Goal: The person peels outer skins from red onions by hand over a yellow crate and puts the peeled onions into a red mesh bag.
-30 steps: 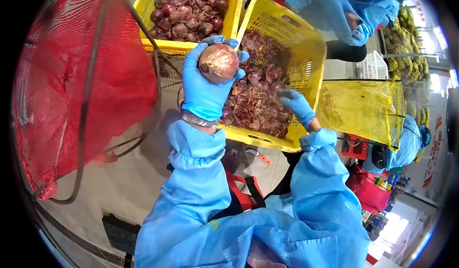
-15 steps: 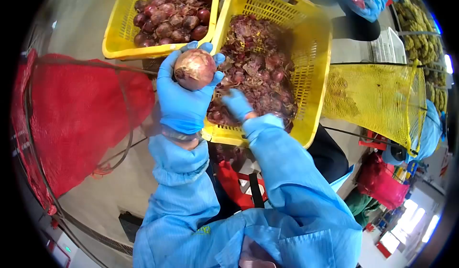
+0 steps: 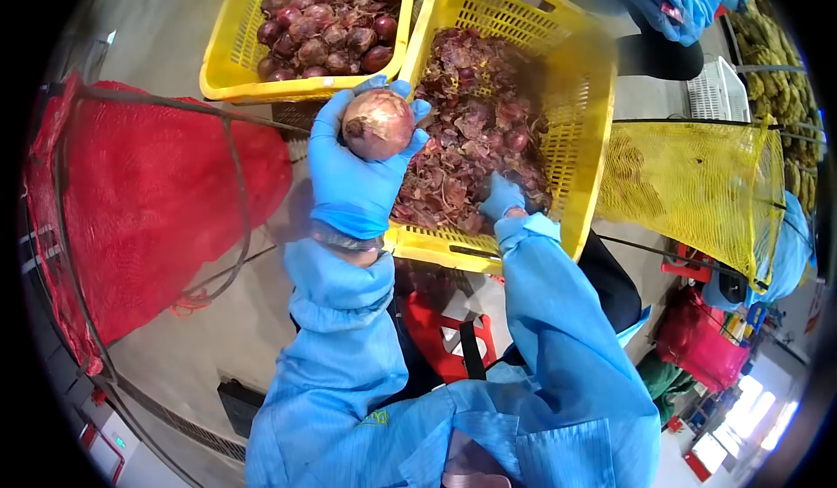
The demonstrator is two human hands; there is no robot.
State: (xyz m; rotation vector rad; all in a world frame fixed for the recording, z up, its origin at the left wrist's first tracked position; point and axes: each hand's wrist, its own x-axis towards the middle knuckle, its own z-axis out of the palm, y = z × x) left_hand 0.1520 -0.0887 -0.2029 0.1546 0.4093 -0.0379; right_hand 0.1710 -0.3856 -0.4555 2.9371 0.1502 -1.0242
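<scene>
Grey floor [image 3: 187, 349] carries two yellow slotted plastic crates [image 3: 595, 139], with one blue-gloved left hand [image 3: 356, 174] curled around one round reddish-brown onion [image 3: 378, 125] near both, one blue-gloved right hand [image 3: 503, 197], its grip unclear, at papery purple onion skins [image 3: 453, 139] in one.

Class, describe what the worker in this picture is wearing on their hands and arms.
The left hand and right hand wear close-fitting, plain blue gloves. Loose, creased light-blue sleeves cover both arms, bunched toward the wrists. A darker band circles the left wrist; its exact kind is unclear. No cables or markings show on the sleeves.
</scene>
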